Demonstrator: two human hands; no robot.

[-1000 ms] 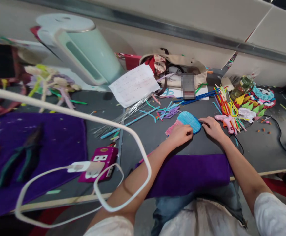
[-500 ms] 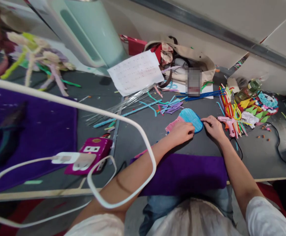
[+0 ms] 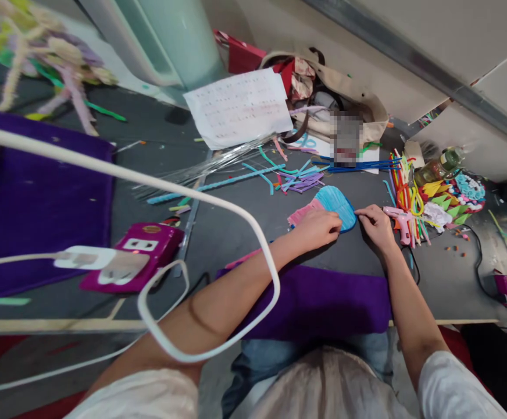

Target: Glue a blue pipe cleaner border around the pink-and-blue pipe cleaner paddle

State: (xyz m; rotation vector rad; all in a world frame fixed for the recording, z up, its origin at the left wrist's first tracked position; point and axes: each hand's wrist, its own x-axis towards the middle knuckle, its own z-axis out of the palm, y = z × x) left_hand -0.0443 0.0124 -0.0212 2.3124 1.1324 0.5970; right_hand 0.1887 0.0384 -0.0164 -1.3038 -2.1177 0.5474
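- The blue-and-pink piece [image 3: 334, 203] lies flat on the grey table [image 3: 349, 253], just beyond the folded purple cloth [image 3: 323, 299], its blue end toward the right hand [image 3: 375, 224].
- The left hand [image 3: 321, 227] rests over the piece's near side, fingers curled; whether they clamp it or merely press it down, I cannot tell.
- The right hand has thumb and forefinger close together at the blue end's edge; I cannot tell whether anything is pinched between them.
- What looks done: the visible blue face is covered in close strands, and a dark blue border [image 3: 353, 212] follows its right and near edge.
- What looks left, as a judgement: the pink end shows no such border (though the left hand hides part of it), so the edging seems only partly complete.
- Dark blue stems [image 3: 367, 166] and short purple strips [image 3: 306, 183] lie loose behind the piece; the pink glue gun [image 3: 403, 223] rests just beside the right hand.
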